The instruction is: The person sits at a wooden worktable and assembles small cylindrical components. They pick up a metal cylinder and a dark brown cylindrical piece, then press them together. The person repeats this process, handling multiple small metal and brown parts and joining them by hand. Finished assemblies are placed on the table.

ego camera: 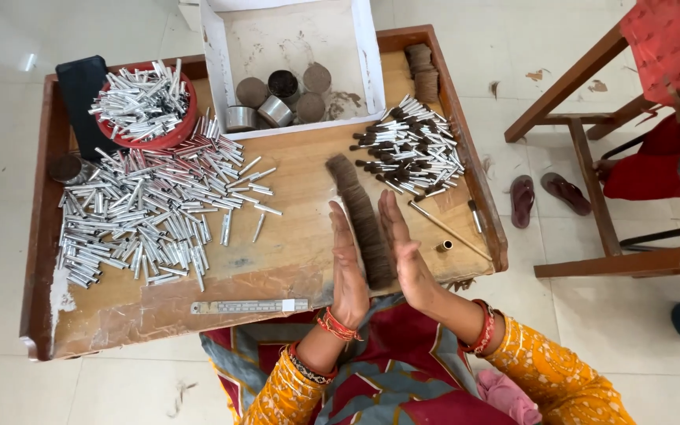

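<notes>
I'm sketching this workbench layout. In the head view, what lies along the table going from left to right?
Loose pile of silver metal tubes → left hand → long row of brown bristle hair → right hand → heap of finished brush heads → table's raised right rim.

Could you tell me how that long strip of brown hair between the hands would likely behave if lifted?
The brown hair strip would probably sag and shed, being loose fibres in a row. It looks light. The left hand and right hand press flat on either side, suggesting it needs support.
</notes>
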